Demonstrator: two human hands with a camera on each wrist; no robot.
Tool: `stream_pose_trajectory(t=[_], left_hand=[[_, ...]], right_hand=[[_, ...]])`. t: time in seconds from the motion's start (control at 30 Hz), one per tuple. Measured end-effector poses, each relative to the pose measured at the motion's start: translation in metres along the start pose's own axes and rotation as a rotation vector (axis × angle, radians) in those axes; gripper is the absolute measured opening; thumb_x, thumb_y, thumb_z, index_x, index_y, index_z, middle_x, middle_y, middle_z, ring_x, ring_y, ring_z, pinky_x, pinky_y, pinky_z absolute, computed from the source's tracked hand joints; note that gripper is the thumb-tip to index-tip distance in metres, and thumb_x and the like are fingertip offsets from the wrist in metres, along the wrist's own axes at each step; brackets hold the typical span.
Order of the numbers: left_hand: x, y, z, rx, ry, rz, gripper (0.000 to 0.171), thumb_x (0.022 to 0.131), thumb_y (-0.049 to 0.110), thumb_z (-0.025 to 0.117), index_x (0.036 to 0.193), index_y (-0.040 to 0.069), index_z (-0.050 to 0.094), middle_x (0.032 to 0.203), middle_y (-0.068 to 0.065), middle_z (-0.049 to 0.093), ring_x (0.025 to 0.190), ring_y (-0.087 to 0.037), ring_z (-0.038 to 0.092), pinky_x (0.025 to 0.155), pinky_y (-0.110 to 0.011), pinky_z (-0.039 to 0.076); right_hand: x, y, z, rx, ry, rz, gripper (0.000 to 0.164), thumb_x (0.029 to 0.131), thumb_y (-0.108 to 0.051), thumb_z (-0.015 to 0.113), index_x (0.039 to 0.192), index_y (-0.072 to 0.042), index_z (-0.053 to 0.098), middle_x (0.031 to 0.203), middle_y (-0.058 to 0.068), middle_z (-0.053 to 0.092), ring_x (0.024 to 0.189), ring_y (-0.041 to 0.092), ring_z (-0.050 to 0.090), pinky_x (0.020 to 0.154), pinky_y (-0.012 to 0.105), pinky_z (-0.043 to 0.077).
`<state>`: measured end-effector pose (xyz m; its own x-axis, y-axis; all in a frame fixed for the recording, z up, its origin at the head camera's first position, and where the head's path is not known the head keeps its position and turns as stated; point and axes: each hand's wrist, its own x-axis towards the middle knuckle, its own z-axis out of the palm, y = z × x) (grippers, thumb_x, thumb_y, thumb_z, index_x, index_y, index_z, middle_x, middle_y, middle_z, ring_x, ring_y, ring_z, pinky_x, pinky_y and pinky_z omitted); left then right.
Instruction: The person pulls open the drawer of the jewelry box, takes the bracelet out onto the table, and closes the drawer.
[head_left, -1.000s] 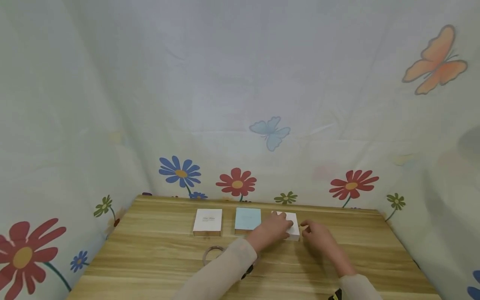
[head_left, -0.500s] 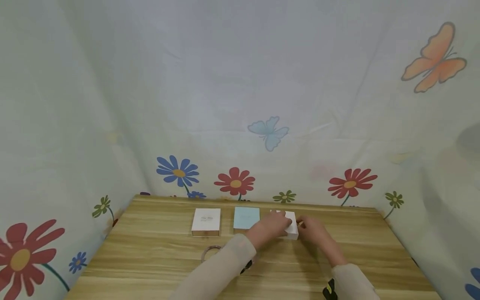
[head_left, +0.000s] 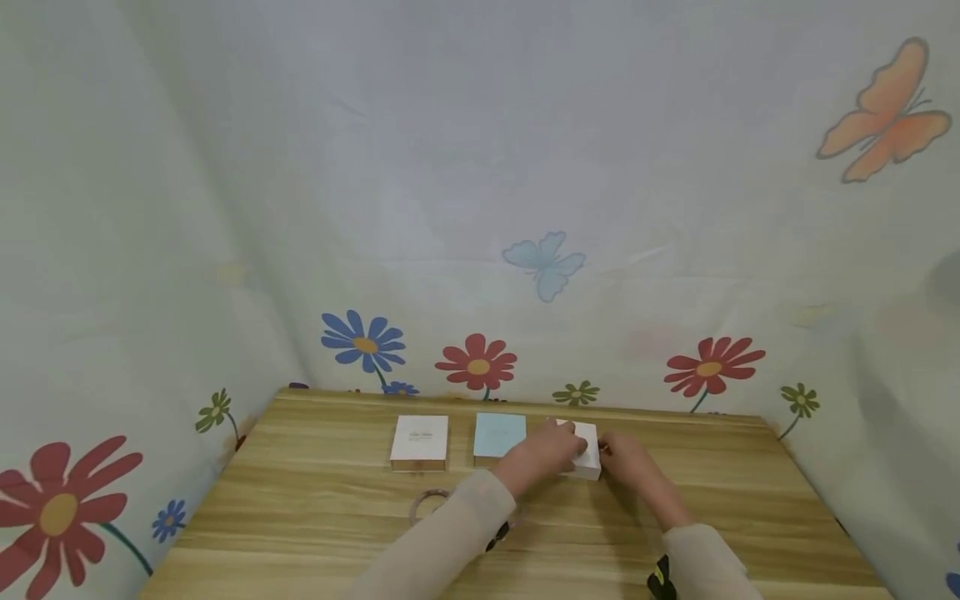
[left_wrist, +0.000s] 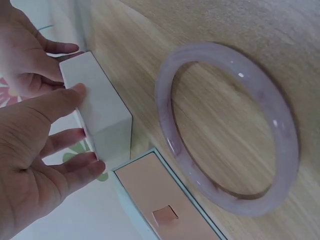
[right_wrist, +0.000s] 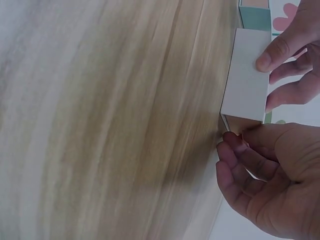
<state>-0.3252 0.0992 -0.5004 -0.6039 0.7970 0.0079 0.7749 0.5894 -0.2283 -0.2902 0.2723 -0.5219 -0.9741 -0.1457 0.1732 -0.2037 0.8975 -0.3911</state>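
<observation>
A small white drawer box (right_wrist: 245, 75) stands on the wooden table, third in a row. My left hand (head_left: 542, 452) holds it from the left and above, thumb on the front wall and fingertips on the top in the left wrist view. At the box's right end is a pinkish-brown drawer face (right_wrist: 242, 123). There my right hand (head_left: 632, 465) pinches with thumb and forefinger, the other fingers curled beneath; what lies between the fingertips is hidden. The drawer looks flush with the sleeve.
Left of it sits a light blue drawer box (head_left: 499, 433), its pinkish face with a small tab (left_wrist: 165, 215). Farther left is another white box (head_left: 420, 438) with lettering on top. A pale lilac bangle (left_wrist: 286, 145) lies in front, partly behind my left sleeve (head_left: 450, 542). A printed curtain (head_left: 420, 208) hangs behind.
My right hand has moved left, from beside the white box onto its right end, and its thumb and forefinger have come together there. My left hand stays on the box.
</observation>
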Motion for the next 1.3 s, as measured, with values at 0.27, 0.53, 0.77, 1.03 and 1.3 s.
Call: stream_pose_trajectory(t=[0.27, 0.53, 0.77, 1.03, 1.3], left_hand=[[0.002, 0.001, 0.0, -0.043, 0.008, -0.021, 0.027, 0.091, 0.035, 0.077, 0.116, 0.027, 0.072, 0.11, 0.005, 0.067, 0.102, -0.008, 0.06, 0.095, -0.029, 0.047], [0.003, 0.003, -0.002, -0.033, 0.007, -0.017, 0.028, 0.091, 0.035, 0.078, 0.117, 0.027, 0.073, 0.11, 0.006, 0.067, 0.101, -0.007, 0.06, 0.093, -0.028, 0.047], [0.005, 0.002, -0.002, -0.005, 0.005, -0.019, 0.027, 0.093, 0.036, 0.076, 0.118, 0.028, 0.072, 0.111, 0.006, 0.067, 0.105, -0.008, 0.06, 0.098, -0.03, 0.047], [0.003, 0.004, 0.005, -0.042, 0.0, -0.023, 0.025, 0.092, 0.034, 0.077, 0.116, 0.027, 0.073, 0.109, 0.006, 0.067, 0.103, -0.008, 0.06, 0.099, -0.031, 0.047], [0.003, 0.004, 0.0, -0.08, 0.01, -0.044, 0.023, 0.092, 0.033, 0.077, 0.114, 0.027, 0.072, 0.108, 0.005, 0.065, 0.098, -0.008, 0.059, 0.092, -0.027, 0.048]], right_hand=[[0.001, 0.0, 0.002, -0.06, 0.025, -0.009, 0.008, 0.09, 0.004, 0.065, 0.083, 0.0, 0.066, 0.075, 0.007, 0.064, 0.069, 0.019, 0.053, 0.066, 0.042, 0.048], [0.0, 0.0, 0.002, -0.063, 0.024, -0.005, 0.01, 0.09, 0.005, 0.064, 0.082, -0.001, 0.066, 0.075, 0.007, 0.064, 0.069, 0.02, 0.053, 0.066, 0.043, 0.049], [0.001, 0.003, 0.005, -0.05, 0.038, 0.017, 0.009, 0.092, 0.002, 0.064, 0.084, -0.001, 0.067, 0.079, 0.009, 0.067, 0.071, 0.02, 0.057, 0.067, 0.043, 0.05], [0.0, 0.005, 0.012, -0.077, 0.051, -0.005, 0.01, 0.089, 0.004, 0.065, 0.08, 0.001, 0.067, 0.075, 0.01, 0.067, 0.069, 0.02, 0.058, 0.065, 0.043, 0.05], [0.002, 0.009, 0.01, -0.057, 0.045, 0.023, 0.008, 0.091, 0.002, 0.064, 0.084, -0.001, 0.068, 0.081, 0.011, 0.069, 0.075, 0.023, 0.061, 0.068, 0.046, 0.051]])
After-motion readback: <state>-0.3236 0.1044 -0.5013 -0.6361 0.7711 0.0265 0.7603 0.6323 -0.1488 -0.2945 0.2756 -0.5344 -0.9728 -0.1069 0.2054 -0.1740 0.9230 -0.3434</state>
